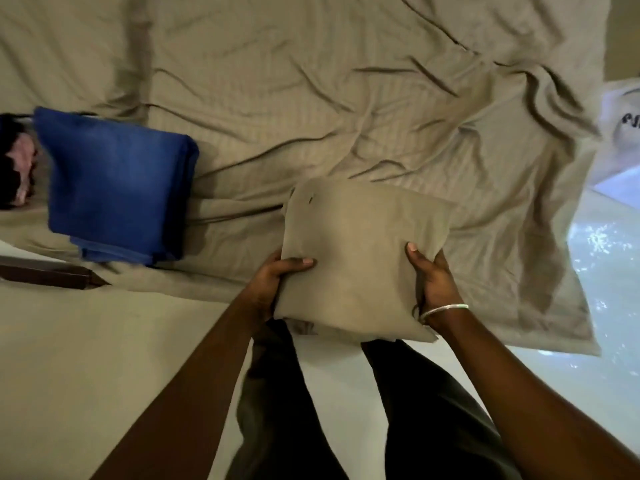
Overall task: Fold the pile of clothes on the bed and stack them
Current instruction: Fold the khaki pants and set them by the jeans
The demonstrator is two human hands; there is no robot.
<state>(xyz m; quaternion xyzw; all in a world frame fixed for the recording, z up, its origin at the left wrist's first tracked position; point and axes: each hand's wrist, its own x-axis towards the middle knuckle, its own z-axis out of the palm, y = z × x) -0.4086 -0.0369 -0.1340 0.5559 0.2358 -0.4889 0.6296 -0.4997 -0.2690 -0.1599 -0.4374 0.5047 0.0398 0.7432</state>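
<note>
A folded beige garment [360, 251] is held above the near edge of the bed. My left hand [273, 282] grips its left side, thumb on top and fingers underneath. My right hand [431, 282], with a silver bangle on the wrist, grips its right side the same way. A folded blue garment [114, 188] lies flat on the bed at the left. Beyond it, at the far left edge, lies a dark and pink piece of clothing [17, 161], partly cut off by the frame.
The bed carries a wrinkled beige sheet [329, 98]. A dark wooden bed corner [52, 275] shows at the lower left. A white bag with dark print [620, 133] sits off the bed at the right, over a shiny pale floor [606, 271]. My dark trousers are below.
</note>
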